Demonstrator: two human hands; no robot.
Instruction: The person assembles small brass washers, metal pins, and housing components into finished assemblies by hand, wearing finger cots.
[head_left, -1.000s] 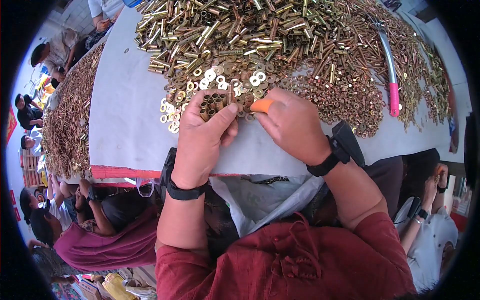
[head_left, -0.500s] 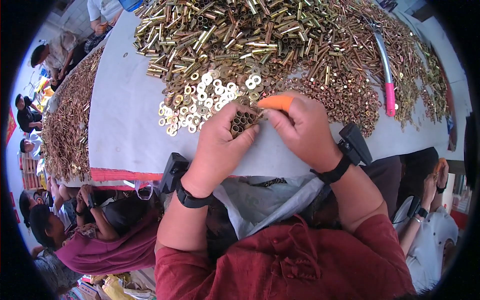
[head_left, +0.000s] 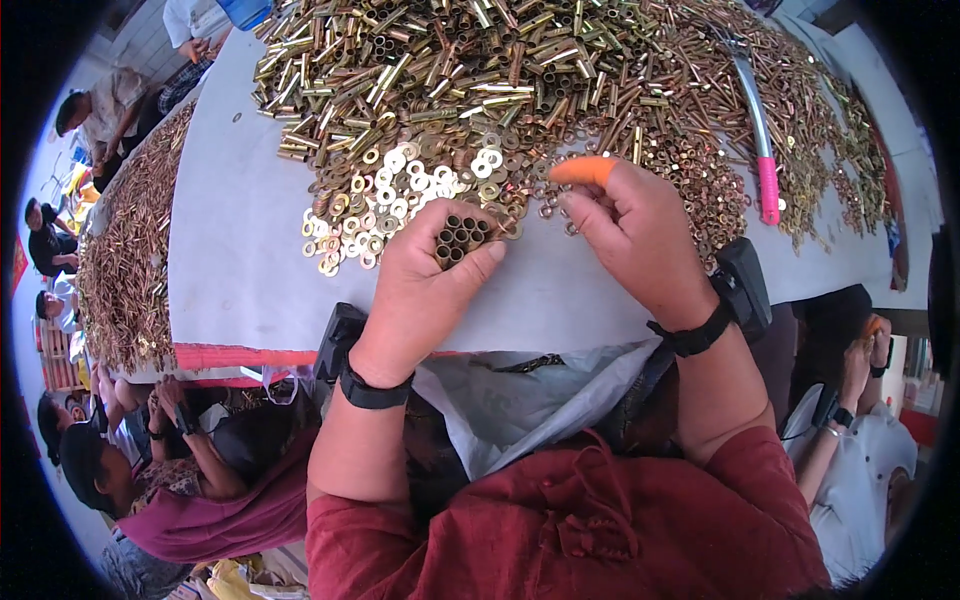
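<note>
My left hand (head_left: 420,285) is closed around a bundle of short metal tubes (head_left: 462,240), their round open ends facing up. To its right, apart from the bundle, my right hand (head_left: 650,240) reaches over the table's near part. An orange finger cover (head_left: 582,171) sits on its index finger, and a gap shows between that finger and the thumb; nothing can be seen held there. Beyond my left hand lie loose flat washers (head_left: 400,190). Small nuts (head_left: 690,180) are spread beyond and beside my right hand.
A large heap of metal sleeves (head_left: 480,70) covers the far tabletop. At right lies a tool with a pink handle (head_left: 768,190). An open pale sack (head_left: 520,410) hangs below the table (head_left: 260,290) edge. Other people sit left and right.
My right hand has moved right, away from the bundle, and its finger and thumb have parted. My left hand has shifted slightly left, still holding the tubes.
</note>
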